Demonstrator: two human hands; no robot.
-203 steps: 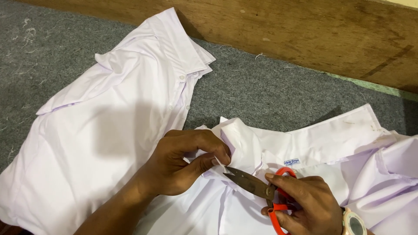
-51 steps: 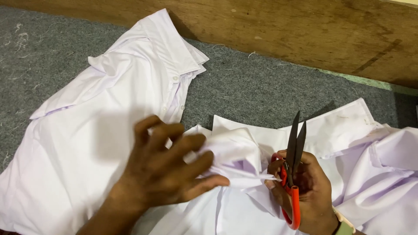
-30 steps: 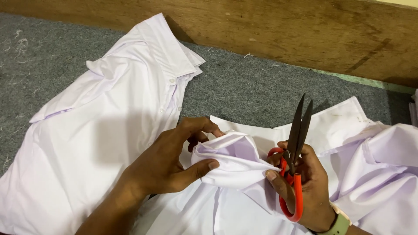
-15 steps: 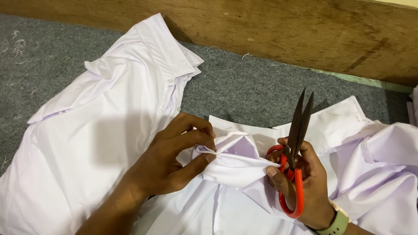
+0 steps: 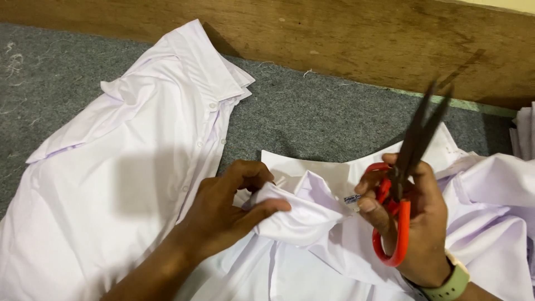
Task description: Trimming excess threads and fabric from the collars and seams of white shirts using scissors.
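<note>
My left hand (image 5: pixel 231 209) pinches a fold of a white shirt (image 5: pixel 312 256) just below its collar (image 5: pixel 334 170). My right hand (image 5: pixel 415 220) holds red-handled scissors (image 5: pixel 398 184) upright, blades together and pointing up and away, while its fingertips also pinch the shirt fabric near a small neck label (image 5: pixel 351 198). The cloth is stretched between the two hands. A pale green watch (image 5: pixel 451 284) sits on my right wrist.
A second white shirt (image 5: pixel 128 167) with buttons lies spread out to the left on a grey carpeted surface (image 5: pixel 312 117). A wooden board (image 5: pixel 345 39) runs along the far edge. More white cloth (image 5: pixel 524 134) shows at the right edge.
The scissors went from cutting flat at the collar to being held upright. My left hand regripped the fold by the collar, and the right fingers now pinch cloth near the label.
</note>
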